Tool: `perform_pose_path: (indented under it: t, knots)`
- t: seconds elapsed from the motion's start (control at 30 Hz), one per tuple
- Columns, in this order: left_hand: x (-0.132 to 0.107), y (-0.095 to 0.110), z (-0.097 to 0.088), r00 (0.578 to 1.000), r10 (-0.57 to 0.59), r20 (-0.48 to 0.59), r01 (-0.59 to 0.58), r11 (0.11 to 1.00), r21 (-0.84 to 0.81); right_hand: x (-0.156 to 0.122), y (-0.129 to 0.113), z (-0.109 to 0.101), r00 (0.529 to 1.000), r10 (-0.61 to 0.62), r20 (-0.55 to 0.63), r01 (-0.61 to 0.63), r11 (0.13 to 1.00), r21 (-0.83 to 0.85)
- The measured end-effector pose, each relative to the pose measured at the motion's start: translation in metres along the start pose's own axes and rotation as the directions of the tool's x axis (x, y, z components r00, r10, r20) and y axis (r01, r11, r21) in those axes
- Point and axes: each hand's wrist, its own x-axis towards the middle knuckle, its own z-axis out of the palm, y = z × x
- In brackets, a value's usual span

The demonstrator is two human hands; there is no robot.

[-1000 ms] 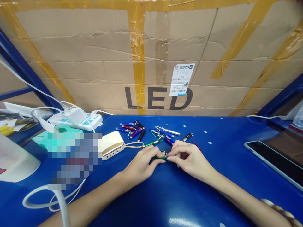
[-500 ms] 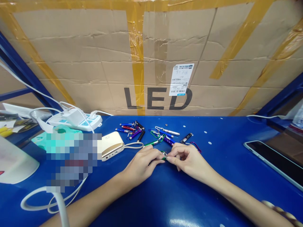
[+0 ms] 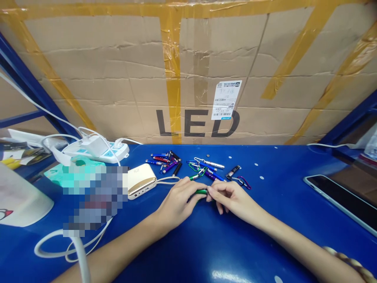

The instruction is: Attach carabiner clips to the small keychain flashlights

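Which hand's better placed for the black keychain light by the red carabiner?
Right, probably: the right hand sits nearer the black keychain light, while the left hand is curled around the green keychain light.

Slim penlights [image 3: 163,158] in anodised metal show a smooth satin sheen; a green penlight [image 3: 202,192] looks metal too, though little of it shows. The bench [image 3: 206,251] is glossy blue paint, throwing back white glare. Behind it, a corrugated cardboard carton [image 3: 88,78] is matt and creased, crossed by shiny yellow packing tape [image 3: 171,67] and bearing a paper label [image 3: 226,100]. A power bank [image 3: 142,181] is smooth, glossy cream plastic; a phone [image 3: 341,200] has dark, polished glass.
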Motion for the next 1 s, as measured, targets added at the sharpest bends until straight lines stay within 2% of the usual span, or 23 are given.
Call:
perform_pose_path:
  t: [0.1, 0.17, 0.2, 0.27, 0.33, 0.43, 0.5, 0.57, 0.83, 1.0]
  knots:
    - [0.000, 0.001, 0.001, 0.999, -0.017, -0.034, 0.017, 1.000, -0.009, 0.000, 0.002, -0.002, 0.997, -0.047, -0.062, 0.041, 0.994, -0.097]
    - [0.000, 0.001, 0.001, 0.998, -0.054, -0.044, 0.054, 0.998, -0.017, 0.000, 0.004, -0.005, 0.965, -0.189, -0.179, 0.134, 0.951, -0.280]
    - [0.000, 0.001, 0.001, 0.996, -0.076, -0.041, 0.075, 0.997, -0.024, 0.000, 0.005, -0.008, 0.931, -0.294, -0.218, 0.194, 0.901, -0.388]
    - [0.000, 0.001, 0.001, 0.993, -0.115, -0.029, 0.114, 0.993, -0.035, -0.001, 0.007, -0.015, 0.835, -0.516, -0.190, 0.325, 0.743, -0.586]
    - [0.000, 0.000, 0.001, 0.991, -0.134, -0.022, 0.133, 0.990, -0.038, -0.002, 0.007, -0.021, 0.732, -0.678, -0.062, 0.439, 0.539, -0.719]
    - [0.000, 0.000, 0.001, 0.990, -0.139, -0.002, 0.139, 0.990, -0.028, -0.004, 0.004, -0.026, 0.608, -0.787, 0.109, 0.502, 0.273, -0.821]
    - [-0.001, 0.001, 0.001, 0.990, -0.137, 0.032, 0.138, 0.990, -0.028, -0.005, 0.002, -0.026, 0.568, -0.808, 0.159, 0.501, 0.186, -0.845]
    - [-0.001, 0.002, 0.000, 0.988, -0.137, 0.071, 0.140, 0.989, -0.039, -0.005, 0.001, -0.024, 0.550, -0.817, 0.175, 0.503, 0.156, -0.850]
    - [0.002, 0.002, 0.000, 0.984, -0.128, 0.126, 0.143, 0.983, -0.118, -0.005, 0.002, -0.025, 0.542, -0.819, 0.189, 0.534, 0.161, -0.830]
    - [0.001, 0.001, 0.000, 0.958, -0.212, 0.194, 0.253, 0.941, -0.226, -0.005, -0.001, -0.026, 0.550, -0.812, 0.196, 0.552, 0.178, -0.815]
